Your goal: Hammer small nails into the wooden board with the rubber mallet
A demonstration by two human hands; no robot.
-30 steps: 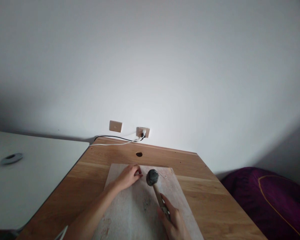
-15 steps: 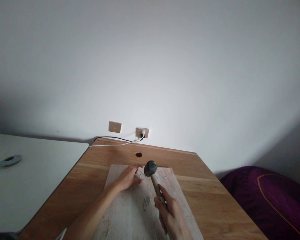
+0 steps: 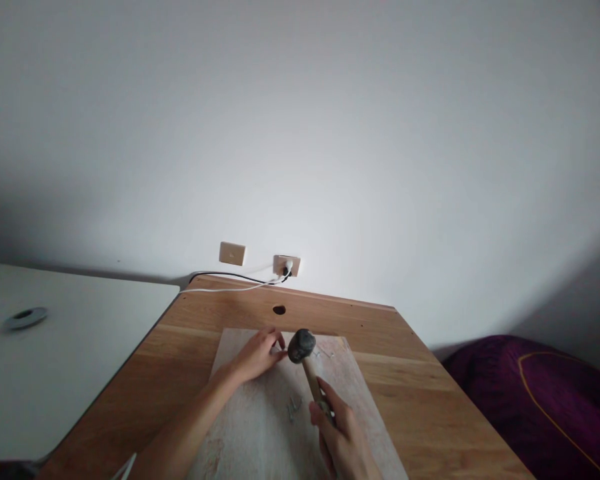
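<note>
While your right hand (image 3: 343, 427) is gripping the mallet (image 3: 311, 375) by its wooden handle, the dark head (image 3: 301, 347) is pointing away from you, over the far part of the pale board (image 3: 255, 427). Can't tell if it's touching the board. Your left hand (image 3: 260, 355) is sitting at the board's far-left part, thumb and fingers curling toward each other, tips just left of the mallet head. Something tiny is showing between them; can't tell if you're pinching it. Metal fasteners (image 3: 291, 414) (nails or screws, too small to tell) are lying in a cluster on the board, nearer you than the mallet head. More small metal bits (image 3: 332, 355) are lying right of the head. Board is lying on the wooden desk (image 3: 420, 400), a round hole (image 3: 279, 310) showing beyond it. White cord (image 3: 230, 289) is running to the wall socket (image 3: 295, 267). White table (image 3: 70, 380) is standing left, grey ring (image 3: 30, 323) lying on it; purple cushion (image 3: 490, 393) is bulging right
</note>
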